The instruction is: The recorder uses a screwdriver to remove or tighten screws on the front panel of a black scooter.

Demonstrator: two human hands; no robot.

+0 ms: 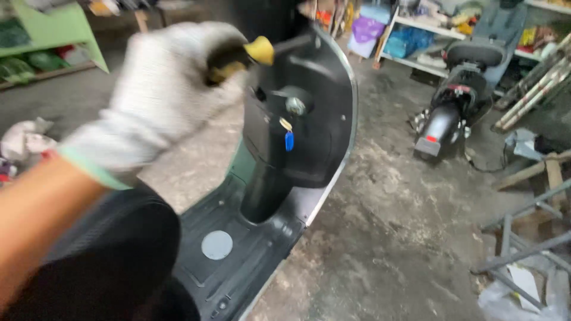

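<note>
Black rounded scooter seat (101,261) is filling the bottom left corner, closest to the lens, with a bare forearm crossing above it. Left hand (163,89), in a white knit work glove with a pale green cuff, is raised in front of the scooter and clenching around a yellow-and-black tool handle (241,59); looks like a screwdriver grip, but motion blur is hiding the shaft and tip. Handle's yellow butt end is sticking out of the fist to the right, long axis running roughly left-to-right and tilting slightly upward. Right hand isn't showing anywhere, so can't tell its state. Dark plastic front leg shield of the scooter (309,119) is sitting just right of and below the fist, with the round ignition lock (295,106) close to the handle end and a blue key fob (289,141) hanging below it. Grey round cap (216,245) is sitting in the footboard. Second black scooter (455,101) is parked well apart across the concrete floor (386,238), near cluttered shelves (416,35).
</note>
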